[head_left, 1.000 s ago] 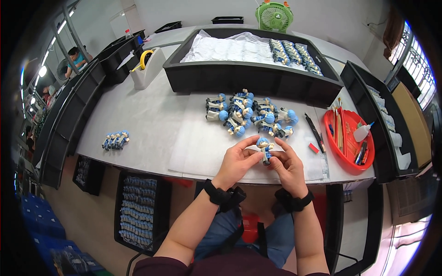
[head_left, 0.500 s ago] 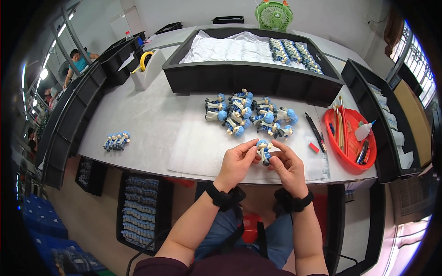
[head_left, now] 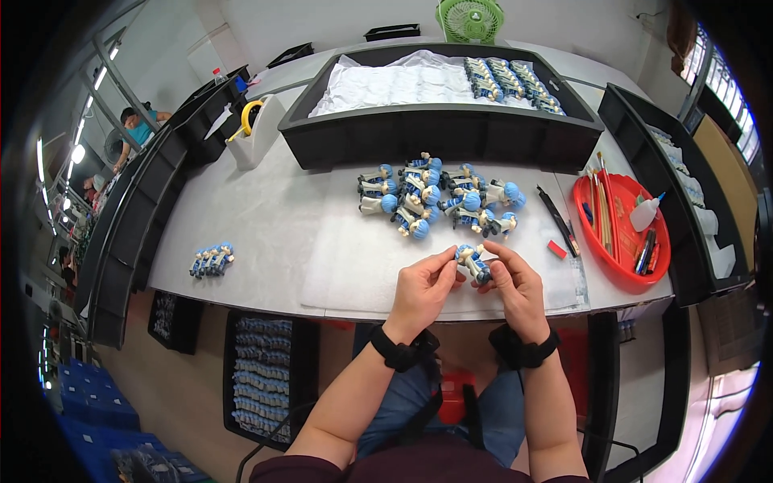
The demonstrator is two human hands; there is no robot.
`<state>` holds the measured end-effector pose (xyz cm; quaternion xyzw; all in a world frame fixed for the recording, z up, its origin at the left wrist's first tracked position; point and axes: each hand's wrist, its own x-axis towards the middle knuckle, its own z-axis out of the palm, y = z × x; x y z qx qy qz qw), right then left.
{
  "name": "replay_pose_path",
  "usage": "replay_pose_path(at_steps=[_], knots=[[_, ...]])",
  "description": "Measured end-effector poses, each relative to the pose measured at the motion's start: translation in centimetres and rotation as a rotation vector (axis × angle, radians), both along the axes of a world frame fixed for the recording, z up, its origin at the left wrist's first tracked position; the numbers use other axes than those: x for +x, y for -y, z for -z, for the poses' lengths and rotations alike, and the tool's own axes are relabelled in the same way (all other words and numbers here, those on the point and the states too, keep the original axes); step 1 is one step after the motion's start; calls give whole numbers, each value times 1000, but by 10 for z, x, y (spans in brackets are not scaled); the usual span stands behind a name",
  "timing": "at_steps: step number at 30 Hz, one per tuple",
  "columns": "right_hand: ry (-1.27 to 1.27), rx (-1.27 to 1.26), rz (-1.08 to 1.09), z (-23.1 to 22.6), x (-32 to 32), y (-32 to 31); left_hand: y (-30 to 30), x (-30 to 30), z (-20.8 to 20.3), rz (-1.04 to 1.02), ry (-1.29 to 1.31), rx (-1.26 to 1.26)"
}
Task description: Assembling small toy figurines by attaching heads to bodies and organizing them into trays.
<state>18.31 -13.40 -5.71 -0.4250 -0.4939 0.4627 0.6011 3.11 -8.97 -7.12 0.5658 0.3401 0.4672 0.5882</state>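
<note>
Between my hands, above the near edge of the white table, is a small blue-haired figurine (head_left: 473,263) in blue and white. My left hand (head_left: 428,288) pinches it from the left with thumb and forefinger. On its other side my right hand (head_left: 515,288) grips it with thumb and fingers. The figurine leans, its head toward the upper left and dark feet toward the lower right. Beyond my hands lies a loose pile of similar figurines (head_left: 423,196). A short row of them (head_left: 212,260) rests together at the table's left.
A large black tray (head_left: 439,138) lined with white sheet stands behind the pile, several figurines at its right. A red basket (head_left: 616,270) holds brushes, pens and a bottle; a black pen-like tool (head_left: 557,219) and red block (head_left: 556,249) lie beside it. A white tape holder (head_left: 263,138) stands left.
The figurine has tilted in my fingers, its feet swinging to the right. Both hands have shifted slightly right, and the whole view has turned a little.
</note>
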Motion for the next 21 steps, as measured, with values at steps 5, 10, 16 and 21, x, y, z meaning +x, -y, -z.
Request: replay_pose_path(at_steps=[5, 10, 16, 21], knots=[[33, 9, -14, -1, 0, 1, 1, 0, -1, -16, -18, 50], [34, 6, -26, 2, 1, 1, 0, 0, 2, -11, 39, 13], [33, 14, -38, 1, 0, 3, 0, 0, 1, -12, 87, -29], [25, 22, -61, 3, 1, 3, 0, -2, 3, -8, 11, 37]])
